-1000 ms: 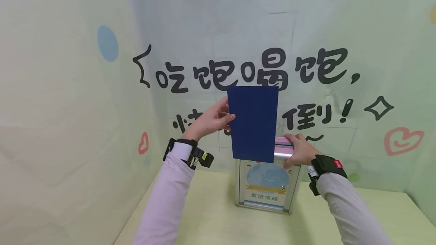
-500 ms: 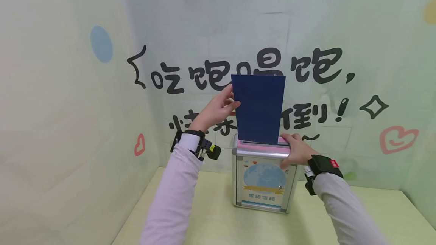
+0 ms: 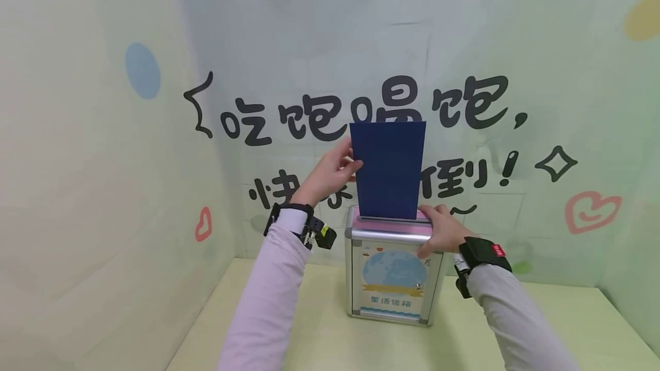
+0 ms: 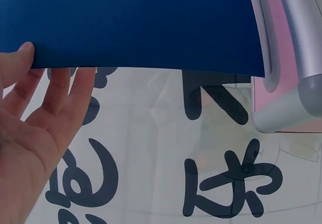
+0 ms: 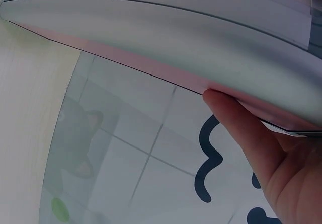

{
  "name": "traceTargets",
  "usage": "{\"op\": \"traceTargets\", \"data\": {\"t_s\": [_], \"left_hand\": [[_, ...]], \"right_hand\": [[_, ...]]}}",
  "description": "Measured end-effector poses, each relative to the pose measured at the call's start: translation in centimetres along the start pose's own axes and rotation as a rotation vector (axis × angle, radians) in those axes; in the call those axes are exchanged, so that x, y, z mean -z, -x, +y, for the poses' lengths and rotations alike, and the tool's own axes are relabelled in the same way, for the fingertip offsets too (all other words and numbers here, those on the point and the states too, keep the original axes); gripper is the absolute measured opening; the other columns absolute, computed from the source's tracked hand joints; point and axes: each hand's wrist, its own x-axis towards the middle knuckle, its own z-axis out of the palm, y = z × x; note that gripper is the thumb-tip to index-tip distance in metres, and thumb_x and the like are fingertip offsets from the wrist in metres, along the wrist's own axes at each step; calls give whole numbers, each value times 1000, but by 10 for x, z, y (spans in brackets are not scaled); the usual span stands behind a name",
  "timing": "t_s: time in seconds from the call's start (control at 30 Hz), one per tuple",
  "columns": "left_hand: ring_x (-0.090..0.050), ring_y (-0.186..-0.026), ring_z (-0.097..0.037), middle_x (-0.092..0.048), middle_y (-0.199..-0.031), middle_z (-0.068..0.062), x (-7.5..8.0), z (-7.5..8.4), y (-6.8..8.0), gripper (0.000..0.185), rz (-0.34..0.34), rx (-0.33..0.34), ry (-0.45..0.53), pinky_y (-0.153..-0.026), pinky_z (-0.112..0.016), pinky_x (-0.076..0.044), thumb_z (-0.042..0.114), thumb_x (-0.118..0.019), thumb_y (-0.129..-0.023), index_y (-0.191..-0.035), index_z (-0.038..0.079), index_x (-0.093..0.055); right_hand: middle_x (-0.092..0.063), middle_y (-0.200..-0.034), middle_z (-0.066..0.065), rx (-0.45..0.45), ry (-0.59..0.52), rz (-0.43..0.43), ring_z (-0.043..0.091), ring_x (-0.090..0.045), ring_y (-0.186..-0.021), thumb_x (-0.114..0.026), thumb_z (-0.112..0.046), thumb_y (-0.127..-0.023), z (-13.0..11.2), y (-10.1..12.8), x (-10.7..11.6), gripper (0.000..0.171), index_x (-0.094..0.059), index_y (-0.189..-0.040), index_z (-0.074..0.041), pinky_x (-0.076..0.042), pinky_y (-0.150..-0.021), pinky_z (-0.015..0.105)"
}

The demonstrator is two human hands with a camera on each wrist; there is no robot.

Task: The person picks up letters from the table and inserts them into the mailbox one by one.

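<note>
A stiff dark blue card point(image 3: 388, 170) stands upright over a letter box point(image 3: 393, 235) with a silver frame and a pink top. My left hand point(image 3: 331, 172) pinches the card's left edge, thumb on the near face and fingers behind. In the left wrist view, the lower end of the card point(image 4: 151, 25) is right at the slot point(image 4: 272, 75) in the pink top. My right hand point(image 3: 444, 231) grips the box's upper right corner, thumb toward the front. The right wrist view shows the thumb point(image 5: 241, 128) against the side of the box.
The box stands on a pale yellow table point(image 3: 309, 314), close to the back wall point(image 3: 309, 27). That wall carries black lettering point(image 3: 466, 102) and coloured drawings. Another wall point(image 3: 93, 188) rises along the left.
The card was hanging in front of the box's top; my left hand raised it, then lowered it slightly over the slot. My right hand has stayed on the box corner.
</note>
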Motion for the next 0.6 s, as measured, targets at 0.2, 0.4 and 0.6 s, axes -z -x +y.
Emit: {"op": "traceTargets", "data": {"t_s": [0.2,0.4,0.6], "left_hand": [[-60,-93,-24,-51,-99,-13,-7,-3,-2,24,8,-9,-46,-72,-29,-53,7,-48,-93,-116,12,-41],[-60,-93,-25,-50,-102,-15,-15,-8,-6,14,-21,-6,-74,-71,-29,-53,8,-47,-93,-103,8,-38],[-60,-89,-26,-49,-100,-15,-25,-15,-9,13,-30,2,-67,-69,-35,-53,8,-47,-93,-96,6,-35]], "right_hand": [[-33,-118,22,-15,4,-3,31,-46,-90,-79,-22,-47,2,-2,0,105,-29,-138,-6,-44,-70,39],[-33,-117,21,-12,-10,0,31,-46,-90,-80,-22,-46,2,-2,0,106,-29,-138,-7,-44,-70,39],[-34,-114,19,-6,0,4,30,-45,-90,-79,-24,-46,6,-4,-2,101,-33,-135,-8,-44,-69,36]]}}
